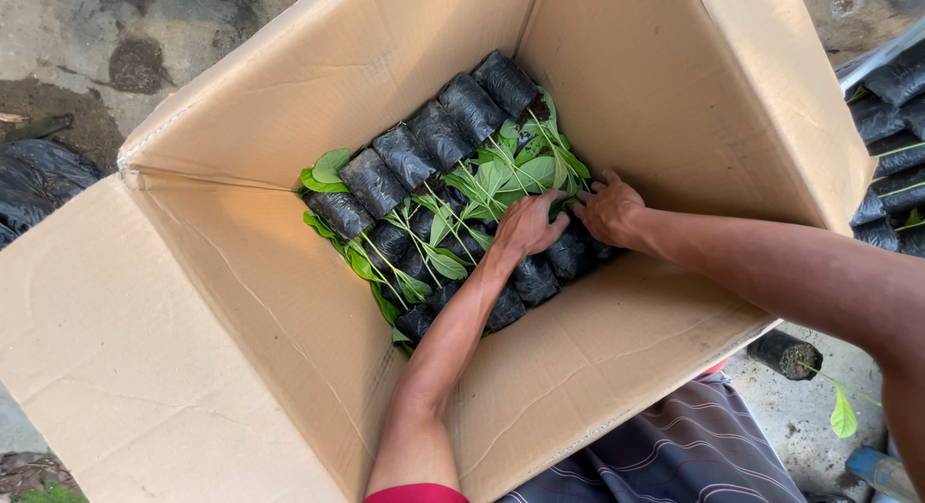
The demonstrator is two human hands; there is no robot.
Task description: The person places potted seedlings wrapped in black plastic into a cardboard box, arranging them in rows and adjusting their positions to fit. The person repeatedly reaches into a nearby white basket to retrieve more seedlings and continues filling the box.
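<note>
Already well filled: cardboard box point(597, 368) holds two rows of seedlings in black grow bags point(438, 134), laid flat, leaves meeting mid-floor. Judged more than half packed at this layer; more bagged seedlings point(891, 127) lie outside past the right wall, one loose seedling point(785, 355) on the ground by the near right corner. Left hand point(525, 225) and right hand point(609, 210) press palm-down, fingers spread, on bags at the near right corner; nothing visibly gripped. Walls are tall, leaving only overhead access and little free floor.
</note>
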